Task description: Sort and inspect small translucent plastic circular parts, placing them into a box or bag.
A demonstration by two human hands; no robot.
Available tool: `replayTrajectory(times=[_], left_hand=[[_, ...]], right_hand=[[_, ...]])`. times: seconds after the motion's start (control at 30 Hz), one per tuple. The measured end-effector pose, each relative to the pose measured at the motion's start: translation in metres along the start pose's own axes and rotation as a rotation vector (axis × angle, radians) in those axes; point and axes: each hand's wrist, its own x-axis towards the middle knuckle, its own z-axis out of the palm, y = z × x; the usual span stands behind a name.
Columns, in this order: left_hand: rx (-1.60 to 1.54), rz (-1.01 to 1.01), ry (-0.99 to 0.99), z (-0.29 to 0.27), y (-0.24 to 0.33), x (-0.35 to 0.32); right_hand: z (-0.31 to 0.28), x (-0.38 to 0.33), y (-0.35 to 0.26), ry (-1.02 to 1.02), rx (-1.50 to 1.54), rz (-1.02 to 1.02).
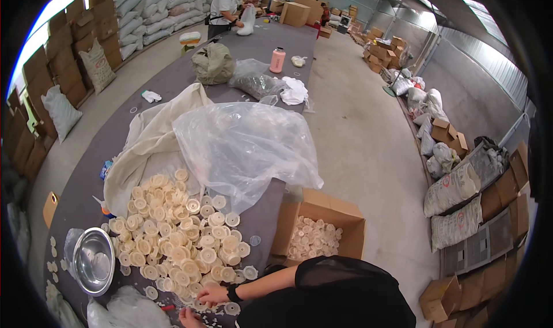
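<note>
A big heap of cream-coloured round plastic parts (178,241), disc-shaped with raised centres, is spread over the near end of the grey table (266,212). At the heap's near edge is my right hand (214,294), a dark band on its wrist, its fingers curled together. Just below it, partly cut off by the lower edge, my left hand (190,317) is also closed. What either hand holds is too small to make out. A small red object (168,308) lies beside the left hand. Tiny pale scraps are scattered around both hands.
A steel bowl (94,261) stands left of the heap. Clear plastic sheeting (247,149) and beige cloth (152,126) lie beyond it. Right of the table, a cardboard box (351,224) holds more pale parts. A pink bottle (277,60) and a co-worker (223,8) are farther off.
</note>
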Motion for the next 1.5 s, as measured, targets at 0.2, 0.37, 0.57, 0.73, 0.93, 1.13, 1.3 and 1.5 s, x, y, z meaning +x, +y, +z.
replayTrajectory(times=[0.2, 0.37, 0.57, 0.73, 0.93, 1.13, 1.3, 1.5], left_hand=[[0.126, 0.237, -0.121, 0.015, -0.023, -0.022], [0.458, 0.416, -0.01, 0.032, 0.01, -0.045], [0.169, 0.094, 0.119, -0.012, -0.022, 0.004], [0.409, 0.167, 0.174, -0.026, -0.051, 0.038], [0.653, 0.222, 0.353, -0.06, -0.061, 0.047], [0.767, 0.233, 0.386, -0.074, -0.055, 0.014], [0.774, 0.231, 0.335, -0.069, -0.061, -0.004], [0.807, 0.365, 0.385, -0.06, -0.046, 0.018]], right_hand=[[0.025, 0.015, 0.023, -0.042, 0.097, 0.06], [0.018, 0.005, 0.021, 0.113, 0.11, -0.01], [-0.005, -0.019, -0.017, 0.247, 0.185, 0.047], [-0.022, -0.035, -0.031, 0.272, 0.197, 0.059], [-0.042, -0.046, -0.032, 0.184, 0.281, 0.042], [-0.047, -0.044, -0.037, 0.154, 0.282, 0.049], [-0.044, -0.039, -0.037, 0.109, 0.254, 0.071], [-0.037, -0.037, -0.032, 0.051, 0.252, 0.098]])
